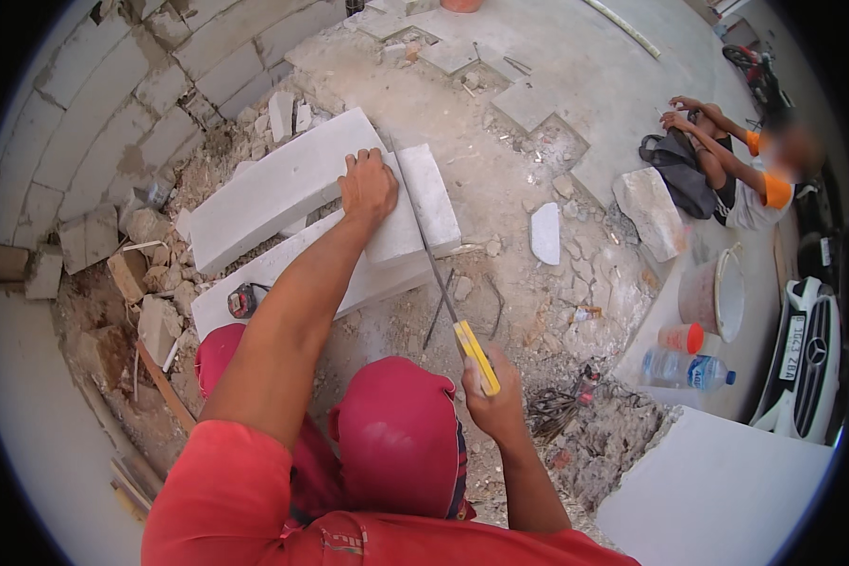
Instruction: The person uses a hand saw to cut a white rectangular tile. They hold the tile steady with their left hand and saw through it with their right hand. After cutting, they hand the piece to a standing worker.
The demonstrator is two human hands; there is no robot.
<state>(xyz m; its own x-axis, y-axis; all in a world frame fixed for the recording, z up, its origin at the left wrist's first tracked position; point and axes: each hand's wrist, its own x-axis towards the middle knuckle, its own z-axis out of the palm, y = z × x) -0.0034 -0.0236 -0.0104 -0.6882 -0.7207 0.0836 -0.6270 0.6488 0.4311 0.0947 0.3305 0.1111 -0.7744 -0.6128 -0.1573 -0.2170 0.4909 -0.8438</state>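
Note:
My right hand (pixel 496 401) is closed round the yellow handle of a handsaw (pixel 476 357). Its long thin blade runs up and away along a narrow gap in white lightweight block. To the left of the blade lies a block piece (pixel 394 231), with my left hand (pixel 368 186) gripping its top, fingers bent. Another white piece (pixel 429 193) sits just right of the blade. Underneath is a long white block (pixel 325 269), partly hidden by my left arm. A second long block (pixel 264 189) lies at an angle beyond that arm. A red and black tape measure (pixel 242 302) rests on the lower block.
Rubble (pixel 156 255) lies along the block wall (pixel 104 104) at left. At right are a stone slab (pixel 649 212), a bucket (pixel 712 292), a water bottle (pixel 684 370) and a white car (pixel 802 358). A seated person (pixel 740 170) is at far right.

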